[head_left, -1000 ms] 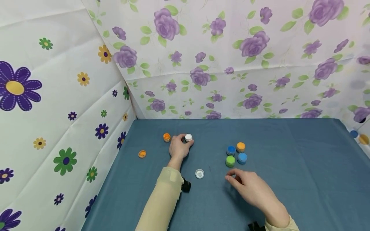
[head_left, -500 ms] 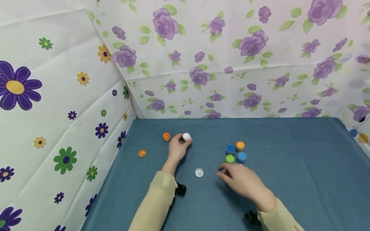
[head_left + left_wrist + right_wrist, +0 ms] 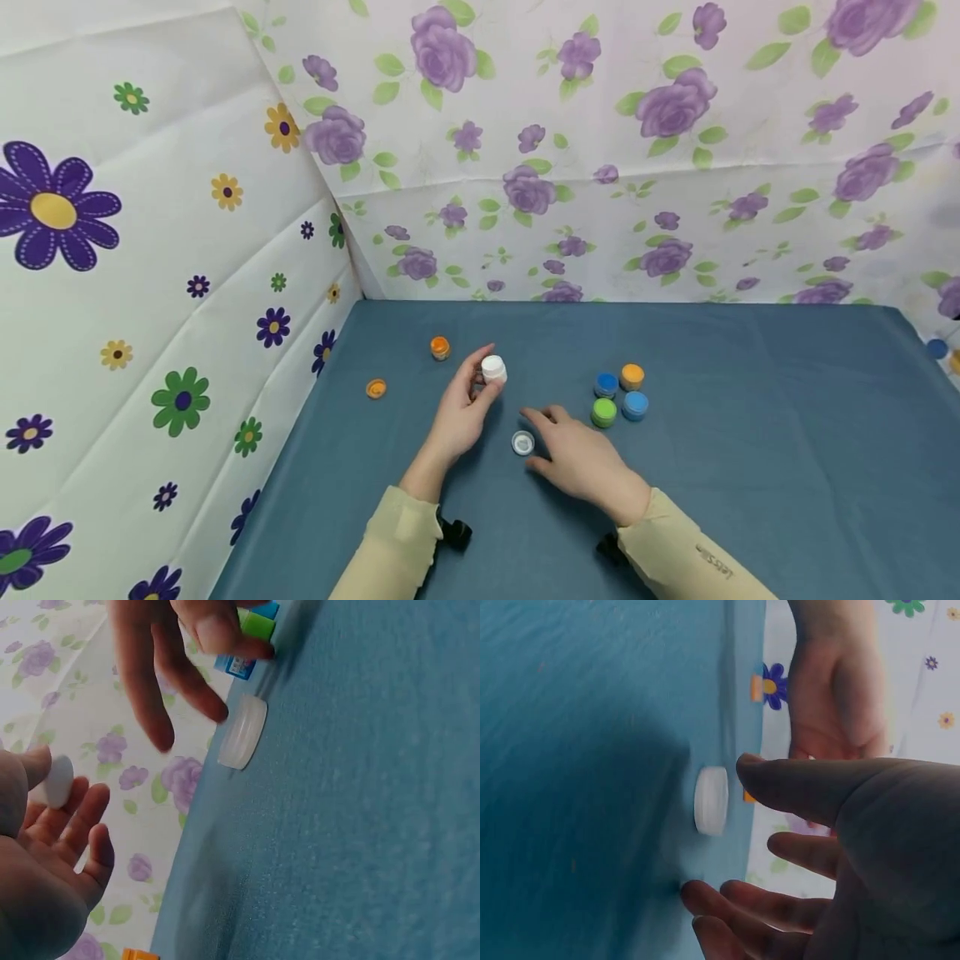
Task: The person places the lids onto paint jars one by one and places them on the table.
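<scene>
My left hand holds a small white paint pot between thumb and fingers, raised over the blue cloth. The same pot shows edge-on in the left wrist view, pinched near the fingertips. A round white lid lies on the cloth, its inner side up. Beside that lid is my right hand, fingers spread and holding nothing. In the right wrist view, the thumb and fingertips reach to either side of the lid, apart from it.
An orange pot without its lid stands at the back left, and an orange lid lies nearer. Right of centre, dark blue, yellow-orange, green and light blue pots stand close together. Flowered sheets hang behind and left.
My left hand has lifted the white pot from the cloth and drawn it a little nearer. The right hand has moved left to the white lid, its fingers spreading.
</scene>
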The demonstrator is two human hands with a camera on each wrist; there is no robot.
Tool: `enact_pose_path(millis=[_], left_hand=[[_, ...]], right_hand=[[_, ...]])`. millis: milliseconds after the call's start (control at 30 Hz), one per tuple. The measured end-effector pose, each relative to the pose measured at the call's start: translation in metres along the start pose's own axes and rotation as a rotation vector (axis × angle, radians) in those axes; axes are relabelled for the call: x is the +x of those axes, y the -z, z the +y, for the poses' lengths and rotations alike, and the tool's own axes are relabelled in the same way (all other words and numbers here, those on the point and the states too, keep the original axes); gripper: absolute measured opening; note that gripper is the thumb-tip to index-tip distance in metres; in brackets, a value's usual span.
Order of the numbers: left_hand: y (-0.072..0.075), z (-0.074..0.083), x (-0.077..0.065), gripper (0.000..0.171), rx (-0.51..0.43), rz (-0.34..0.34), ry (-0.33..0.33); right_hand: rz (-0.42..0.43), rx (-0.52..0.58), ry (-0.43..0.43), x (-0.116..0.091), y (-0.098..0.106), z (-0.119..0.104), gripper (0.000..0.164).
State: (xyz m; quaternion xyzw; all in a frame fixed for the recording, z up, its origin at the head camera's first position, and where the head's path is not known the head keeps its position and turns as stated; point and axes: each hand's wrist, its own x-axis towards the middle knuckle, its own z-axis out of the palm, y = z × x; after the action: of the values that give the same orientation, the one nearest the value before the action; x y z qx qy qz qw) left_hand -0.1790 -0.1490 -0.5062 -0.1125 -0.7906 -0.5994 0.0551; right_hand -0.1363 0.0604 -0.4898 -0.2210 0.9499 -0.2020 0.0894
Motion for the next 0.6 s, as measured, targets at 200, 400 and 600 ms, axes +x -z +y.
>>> enact_pose_path(millis=[200,400,600], left_hand=[[0.000,-0.003,-0.008,0.040,-0.125,0.064,-0.038],[-0.001,-0.009,-0.011,0.041,-0.177,0.058,-0.061],[-0.002,-0.009,-0.014,0.045,-0.199,0.027,-0.082]], right_hand=[[-0.003,-0.032,0.020,0.007,-0.009,-0.007,0.067],[0.000,-0.033,0.040,0.009,-0.011,-0.012,0.058],[0.015,-0.044,0.061,0.011,-0.013,-0.013,0.045]])
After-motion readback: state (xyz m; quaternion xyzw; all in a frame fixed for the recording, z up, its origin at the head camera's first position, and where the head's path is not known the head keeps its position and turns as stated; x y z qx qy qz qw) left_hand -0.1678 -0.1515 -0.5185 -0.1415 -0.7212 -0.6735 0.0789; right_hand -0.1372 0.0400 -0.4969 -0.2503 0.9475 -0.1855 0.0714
